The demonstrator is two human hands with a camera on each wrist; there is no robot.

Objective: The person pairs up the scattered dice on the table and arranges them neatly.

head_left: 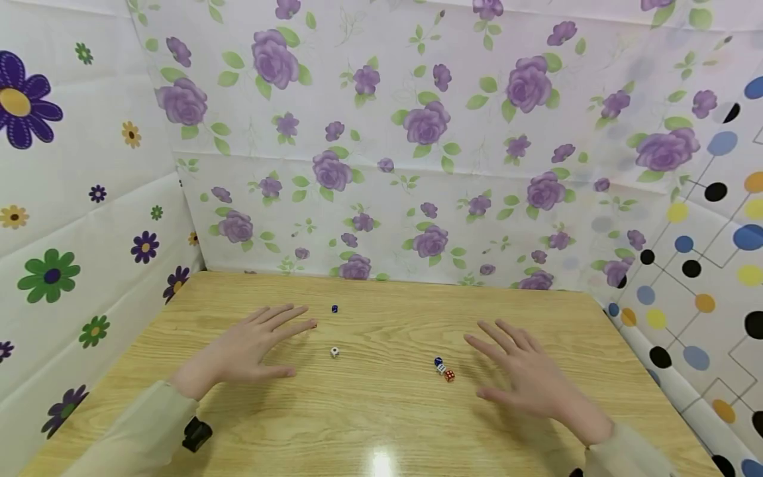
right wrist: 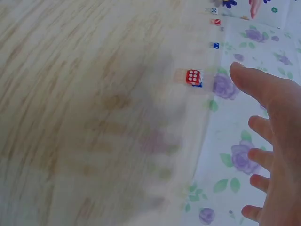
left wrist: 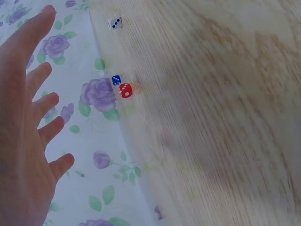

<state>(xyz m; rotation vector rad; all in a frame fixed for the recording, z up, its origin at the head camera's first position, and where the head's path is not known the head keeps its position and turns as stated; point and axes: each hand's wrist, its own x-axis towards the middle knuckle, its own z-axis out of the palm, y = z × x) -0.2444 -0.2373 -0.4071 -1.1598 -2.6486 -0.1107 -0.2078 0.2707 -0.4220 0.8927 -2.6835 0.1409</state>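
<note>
My left hand (head_left: 256, 348) hovers over the left part of the wooden table with fingers spread, holding nothing. Close to its fingertips are a blue die (head_left: 334, 309) and a white die (head_left: 334, 352). A red die (left wrist: 125, 90) shows fully in the left wrist view; in the head view the index fingertip mostly hides it. On the other side my right hand (head_left: 524, 374) is likewise spread above the table, holding nothing. Left of its thumb, a second blue die (head_left: 438, 362), white die (head_left: 441, 369) and red die (head_left: 450, 375) sit close together in a slanting row.
The light wood table (head_left: 381, 411) ends at a back cloth (head_left: 387, 199) with purple roses. Flower-printed cloth (head_left: 113, 265) borders the left, dotted cloth (head_left: 679, 298) the right. A black device (head_left: 197, 434) is at the left sleeve.
</note>
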